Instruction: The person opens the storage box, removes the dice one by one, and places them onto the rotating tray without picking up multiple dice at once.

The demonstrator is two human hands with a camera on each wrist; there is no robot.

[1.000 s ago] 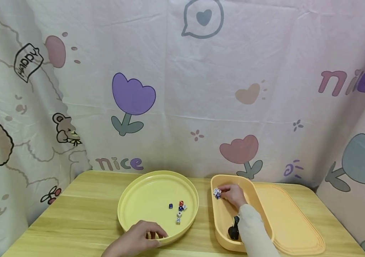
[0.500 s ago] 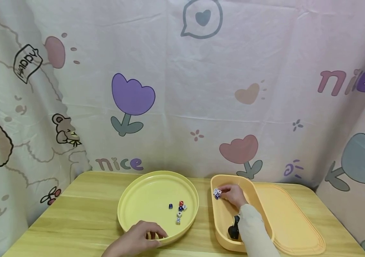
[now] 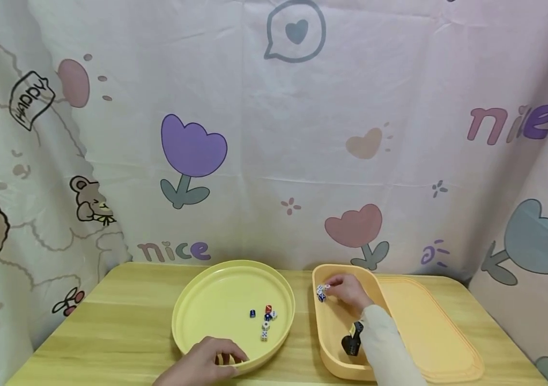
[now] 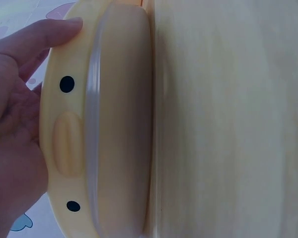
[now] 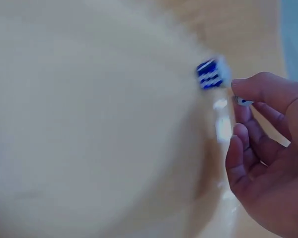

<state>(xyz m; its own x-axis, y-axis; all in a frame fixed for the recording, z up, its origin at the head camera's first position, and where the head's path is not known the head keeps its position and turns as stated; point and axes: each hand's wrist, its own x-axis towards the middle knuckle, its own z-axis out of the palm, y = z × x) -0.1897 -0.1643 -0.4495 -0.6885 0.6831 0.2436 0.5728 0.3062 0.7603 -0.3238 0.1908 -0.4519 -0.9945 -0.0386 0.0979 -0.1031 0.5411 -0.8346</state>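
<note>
My left hand (image 3: 206, 358) grips the near rim of a round yellow tray (image 3: 177, 316). In the left wrist view, the thumb rests on the tray's side wall (image 4: 67, 144), near two black dots. Several small dice, including a red die (image 3: 268, 309) and a lone blue die (image 3: 252, 313), lie in the tray. Inside an orange box, my right hand (image 3: 349, 292) pinches a white die (image 5: 244, 101) between thumb and finger; the fingers partly hide it. Beside the fingertips, against the box's left wall, sit a blue die (image 5: 209, 74) and white dice (image 3: 319, 289).
The orange box (image 3: 322, 343) also holds a black object (image 3: 353, 340) with a small yellow part, partly behind the sleeve. A flat orange lid (image 3: 430, 332) lies right of the box on the wooden table (image 3: 95, 321). A printed curtain (image 3: 264, 134) stands behind.
The head view has shifted slightly. The white die at my right fingertips has drawn slightly away from the other dice in the box. My left hand stays at the tray's rim.
</note>
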